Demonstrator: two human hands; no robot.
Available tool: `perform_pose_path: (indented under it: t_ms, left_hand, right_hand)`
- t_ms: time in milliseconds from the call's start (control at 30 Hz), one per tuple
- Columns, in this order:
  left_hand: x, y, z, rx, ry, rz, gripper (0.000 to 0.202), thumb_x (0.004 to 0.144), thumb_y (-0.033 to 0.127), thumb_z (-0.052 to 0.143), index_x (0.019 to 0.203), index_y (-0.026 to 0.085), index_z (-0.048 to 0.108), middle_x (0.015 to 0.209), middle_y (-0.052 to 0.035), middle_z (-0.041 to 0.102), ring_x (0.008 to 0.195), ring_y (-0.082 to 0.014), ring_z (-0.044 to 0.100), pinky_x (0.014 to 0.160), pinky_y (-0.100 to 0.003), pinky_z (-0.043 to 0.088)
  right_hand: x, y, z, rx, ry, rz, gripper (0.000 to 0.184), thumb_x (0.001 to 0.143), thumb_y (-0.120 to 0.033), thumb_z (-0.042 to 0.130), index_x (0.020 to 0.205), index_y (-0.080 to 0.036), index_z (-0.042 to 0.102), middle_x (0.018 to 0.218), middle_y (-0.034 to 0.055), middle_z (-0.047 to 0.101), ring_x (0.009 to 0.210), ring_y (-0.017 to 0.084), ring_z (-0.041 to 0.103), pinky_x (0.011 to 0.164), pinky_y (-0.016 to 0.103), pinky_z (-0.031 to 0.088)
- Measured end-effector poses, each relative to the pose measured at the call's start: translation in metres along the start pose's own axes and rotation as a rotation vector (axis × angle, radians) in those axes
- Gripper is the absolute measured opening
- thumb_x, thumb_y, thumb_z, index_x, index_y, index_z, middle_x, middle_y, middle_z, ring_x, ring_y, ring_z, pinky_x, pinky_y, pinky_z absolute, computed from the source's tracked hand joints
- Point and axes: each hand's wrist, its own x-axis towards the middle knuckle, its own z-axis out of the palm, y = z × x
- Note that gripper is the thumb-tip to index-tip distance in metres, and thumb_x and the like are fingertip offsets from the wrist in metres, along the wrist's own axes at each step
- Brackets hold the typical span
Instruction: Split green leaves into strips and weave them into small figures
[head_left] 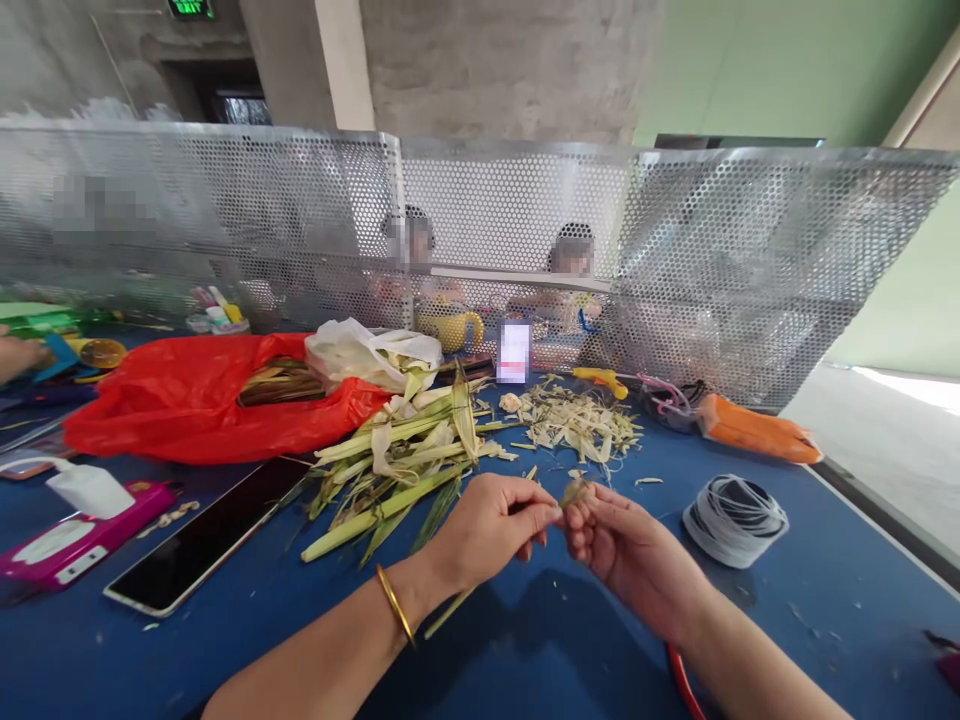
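Observation:
My left hand, a gold bracelet on its wrist, is closed in a pinch at the middle of the blue table. Its fingertips meet a small brownish-green husk piece, though what they grip is hidden. Around that piece the fingers of my right hand are closed. A thin stalk strip shows below my left wrist; I cannot tell whether it is held. Just beyond my hands lie a pile of long pale-green husks and a heap of dry husk scraps.
A spool of grey-white cord stands at right, near an orange packet. To the left are a red plastic bag, a dark-screened phone and a magenta power strip. A perforated metal screen crosses the back, with people behind it.

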Motion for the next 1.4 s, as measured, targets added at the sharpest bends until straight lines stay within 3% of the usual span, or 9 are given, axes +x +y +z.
perform_pose_path:
  t_ms: [133,267,367,467,533,633,800,1000,1400]
  left_hand:
    - [0.005,-0.009,0.004,0.148,0.183,-0.114,0.025,0.083,0.029,0.05,0.074,0.015,0.068,0.06,-0.0008,0.063,0.049,-0.0118,0.053,0.05,-0.023,0.04]
    - [0.002,-0.014,0.005,0.622,0.021,0.085,0.023,0.082,0.021,0.05,0.071,0.018,0.071,0.071,-0.0057,0.07,0.071,-0.0188,0.063,0.065,-0.027,0.042]
    - [-0.004,-0.01,0.001,0.67,-0.286,0.203,0.02,0.08,0.018,0.054,0.071,0.017,0.072,0.076,-0.0079,0.071,0.075,-0.0198,0.065,0.066,-0.026,0.043]
    - [-0.007,-0.001,-0.003,0.252,-0.462,0.188,0.015,0.08,0.022,0.06,0.075,0.016,0.072,0.07,-0.0038,0.068,0.065,-0.0139,0.061,0.06,-0.021,0.043]
    - [-0.006,0.003,-0.003,-0.044,-0.38,0.076,0.018,0.081,0.028,0.06,0.077,0.015,0.072,0.061,-0.0012,0.061,0.052,-0.0102,0.053,0.051,-0.02,0.042]
    - [-0.002,0.003,0.0,-0.301,-0.127,-0.041,0.021,0.079,0.033,0.061,0.074,0.013,0.068,0.056,0.0012,0.055,0.047,-0.0086,0.047,0.047,-0.02,0.041]
    - [0.004,-0.01,0.012,-0.382,0.1,-0.194,0.018,0.075,0.03,0.06,0.067,0.014,0.063,0.055,0.0025,0.052,0.042,-0.0083,0.045,0.043,-0.021,0.04]
    - [0.003,-0.015,0.021,-0.309,0.138,-0.224,0.019,0.075,0.022,0.055,0.059,0.015,0.062,0.055,0.002,0.055,0.043,-0.0078,0.047,0.045,-0.02,0.037]
    - [0.002,-0.008,0.015,-0.745,0.106,-0.507,0.011,0.073,0.023,0.068,0.078,0.013,0.071,0.067,-0.0022,0.062,0.057,-0.0095,0.057,0.045,-0.018,0.041]
  right_hand:
    - [-0.007,0.013,0.013,-0.389,0.057,-0.305,0.022,0.088,-0.038,0.057,0.077,-0.019,0.059,0.083,0.0034,0.063,0.08,0.016,0.057,0.075,0.027,0.044]
    - [-0.014,0.009,0.014,-0.938,-0.04,-0.452,0.026,0.092,-0.035,0.05,0.073,-0.019,0.059,0.073,0.0017,0.058,0.07,0.015,0.05,0.066,0.026,0.038]
    - [-0.014,-0.001,0.008,-0.837,-0.137,-0.235,0.028,0.089,-0.036,0.055,0.067,-0.017,0.056,0.064,-0.0001,0.056,0.061,0.012,0.045,0.058,0.024,0.035]
    - [-0.01,-0.009,0.003,-0.374,-0.219,-0.005,0.027,0.084,-0.035,0.063,0.066,-0.016,0.056,0.062,-0.0005,0.057,0.056,0.01,0.047,0.055,0.023,0.037]
    - [-0.008,-0.01,0.003,-0.084,-0.183,0.051,0.021,0.08,-0.032,0.068,0.069,-0.016,0.057,0.064,-0.0013,0.058,0.055,0.009,0.05,0.056,0.022,0.039]
    - [-0.006,-0.004,0.008,0.124,-0.078,-0.009,0.017,0.078,-0.029,0.071,0.074,-0.017,0.061,0.071,-0.0011,0.06,0.061,0.009,0.053,0.062,0.021,0.043]
    - [-0.007,0.009,0.013,-0.171,0.069,-0.244,0.02,0.086,-0.036,0.063,0.076,-0.018,0.064,0.08,0.0016,0.064,0.075,0.013,0.055,0.073,0.024,0.043]
    - [-0.009,0.01,0.014,-0.672,0.026,-0.418,0.027,0.091,-0.037,0.055,0.073,-0.019,0.061,0.07,-0.0002,0.058,0.07,0.014,0.053,0.068,0.025,0.041]
    - [-0.007,0.009,0.008,-0.486,0.115,-0.454,0.025,0.093,-0.036,0.051,0.076,-0.02,0.058,0.073,0.0,0.059,0.071,0.014,0.054,0.07,0.026,0.043]
